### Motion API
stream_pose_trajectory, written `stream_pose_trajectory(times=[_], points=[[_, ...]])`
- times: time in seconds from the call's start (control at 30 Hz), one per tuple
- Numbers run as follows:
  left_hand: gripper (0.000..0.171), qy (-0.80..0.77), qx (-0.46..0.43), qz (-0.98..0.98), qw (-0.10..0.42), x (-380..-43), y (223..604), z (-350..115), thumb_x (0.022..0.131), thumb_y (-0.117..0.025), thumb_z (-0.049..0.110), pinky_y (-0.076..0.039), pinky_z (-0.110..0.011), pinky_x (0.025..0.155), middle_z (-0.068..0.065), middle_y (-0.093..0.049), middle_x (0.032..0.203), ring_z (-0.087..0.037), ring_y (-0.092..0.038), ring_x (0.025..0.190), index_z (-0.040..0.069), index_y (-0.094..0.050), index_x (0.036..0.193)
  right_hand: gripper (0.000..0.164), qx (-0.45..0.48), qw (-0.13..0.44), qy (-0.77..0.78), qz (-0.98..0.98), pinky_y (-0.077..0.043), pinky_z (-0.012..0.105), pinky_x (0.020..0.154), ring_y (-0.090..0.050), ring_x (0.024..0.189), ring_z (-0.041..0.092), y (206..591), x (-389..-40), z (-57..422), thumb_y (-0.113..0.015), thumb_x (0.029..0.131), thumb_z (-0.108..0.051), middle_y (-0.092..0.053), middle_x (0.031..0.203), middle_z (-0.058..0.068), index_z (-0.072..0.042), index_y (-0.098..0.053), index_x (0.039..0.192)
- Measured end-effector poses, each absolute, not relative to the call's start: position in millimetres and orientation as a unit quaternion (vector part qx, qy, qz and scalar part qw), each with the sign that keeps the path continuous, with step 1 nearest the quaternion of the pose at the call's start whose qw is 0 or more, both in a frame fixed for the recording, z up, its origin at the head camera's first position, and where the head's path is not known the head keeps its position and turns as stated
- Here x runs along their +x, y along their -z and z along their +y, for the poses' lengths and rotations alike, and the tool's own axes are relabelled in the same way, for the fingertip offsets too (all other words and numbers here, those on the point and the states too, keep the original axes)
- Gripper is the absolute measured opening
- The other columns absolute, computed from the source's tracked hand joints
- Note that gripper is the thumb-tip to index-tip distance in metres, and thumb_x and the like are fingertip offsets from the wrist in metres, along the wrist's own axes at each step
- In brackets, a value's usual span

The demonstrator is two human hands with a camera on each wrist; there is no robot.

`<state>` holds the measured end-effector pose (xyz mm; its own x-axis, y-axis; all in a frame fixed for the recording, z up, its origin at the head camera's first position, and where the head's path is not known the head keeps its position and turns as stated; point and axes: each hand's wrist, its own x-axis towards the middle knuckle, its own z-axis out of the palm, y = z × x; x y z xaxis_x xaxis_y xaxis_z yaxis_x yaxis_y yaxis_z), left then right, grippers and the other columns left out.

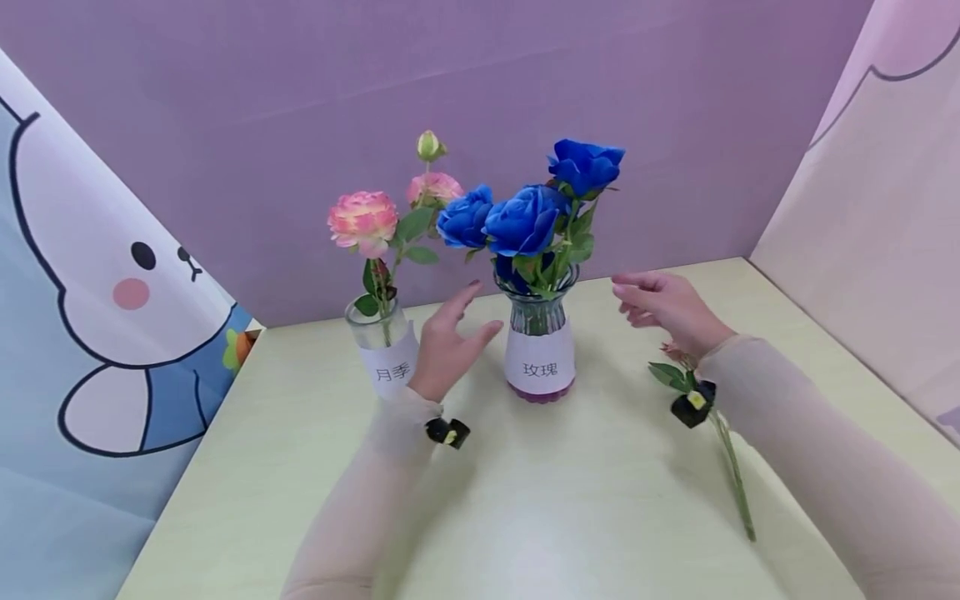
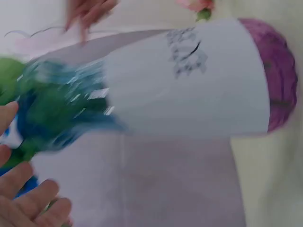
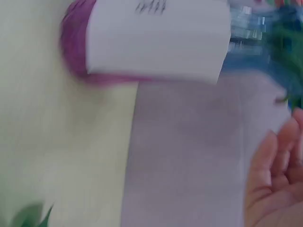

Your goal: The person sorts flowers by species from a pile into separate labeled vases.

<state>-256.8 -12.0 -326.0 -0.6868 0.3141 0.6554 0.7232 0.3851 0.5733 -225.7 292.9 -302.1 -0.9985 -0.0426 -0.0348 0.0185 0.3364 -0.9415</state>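
Observation:
A glass vase (image 1: pixel 540 321) with a white label and a purple base stands on the table, holding several blue roses (image 1: pixel 522 220). My left hand (image 1: pixel 453 346) is just left of this vase, thumb and fingers spread, with nothing in it. To the vase's right, my right hand (image 1: pixel 667 308) hovers with loosely bent fingers and holds nothing. Both hands are apart from the glass in the head view. Under the right wrist lies a single flower stem (image 1: pixel 735 483) with green leaves, its pinkish bloom partly hidden by the hand. Both wrist views are blurred, showing the vase's label (image 2: pixel 189 85) and purple base (image 3: pixel 78 42).
Behind my left hand stands a second glass vase (image 1: pixel 372 321), also labelled, with pink flowers (image 1: pixel 363 222) and a bud. A purple backdrop (image 1: pixel 262 167) rises at the table's back edge. Printed cloth panels flank the table (image 1: pixel 570 500) on both sides.

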Motion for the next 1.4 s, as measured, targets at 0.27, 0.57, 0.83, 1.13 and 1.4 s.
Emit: stream_pose_trajectory(times=[0.27,0.57,0.83,1.13,1.4], points=[[0.039,0.561,-0.308,-0.742,0.201,-243,315,-87,0.083,-0.067,-0.009,-0.053,-0.025,0.086,-0.032,-0.061,0.113,-0.016,-0.066,0.098,-0.015,-0.054,0.119,0.059,-0.005,0.156,0.525,0.836,-0.054,0.031,0.085,-0.063,0.095,0.013,334,-202,370,-0.052,0.1,-0.03,-0.062,0.118,0.012,0.011,-0.036,0.14],[0.038,0.478,-0.189,-0.838,0.186,-242,324,-144,0.086,-0.07,0.004,-0.049,-0.01,0.077,-0.023,-0.068,0.105,0.014,-0.057,0.082,-0.004,-0.061,0.122,0.034,0.032,0.318,0.562,0.763,-0.058,0.035,0.076,-0.066,0.088,0.015,373,-166,458,-0.05,0.1,-0.019,-0.066,0.102,0.0,0.001,-0.052,0.128],[0.041,0.527,-0.125,-0.817,0.199,-244,336,-166,0.084,-0.071,-0.002,-0.05,-0.014,0.082,-0.003,-0.069,0.11,0.002,-0.063,0.09,-0.005,-0.059,0.123,0.019,0.088,0.343,0.588,0.727,-0.059,0.031,0.069,-0.067,0.077,0.011,400,-143,476,-0.052,0.099,-0.022,-0.068,0.091,-0.002,-0.012,-0.064,0.11],[0.074,0.517,-0.139,-0.806,0.255,-266,360,-159,0.074,-0.077,-0.007,-0.04,-0.037,0.106,-0.015,-0.042,0.146,-0.034,-0.043,0.13,-0.003,-0.044,0.14,0.025,0.187,0.262,0.603,0.73,-0.059,0.028,0.064,-0.067,0.067,0.01,411,-138,426,-0.061,0.095,-0.025,-0.067,0.076,0.0,-0.001,-0.06,0.102],[0.071,0.556,-0.145,-0.769,0.281,-273,370,-135,0.072,-0.077,-0.011,-0.047,-0.033,0.097,-0.017,-0.042,0.146,-0.039,-0.051,0.121,-0.006,-0.046,0.136,0.011,0.177,0.232,0.599,0.746,-0.058,0.025,0.06,-0.065,0.061,0.009,412,-144,393,-0.061,0.092,-0.013,-0.065,0.068,0.0,-0.009,-0.062,0.081]])
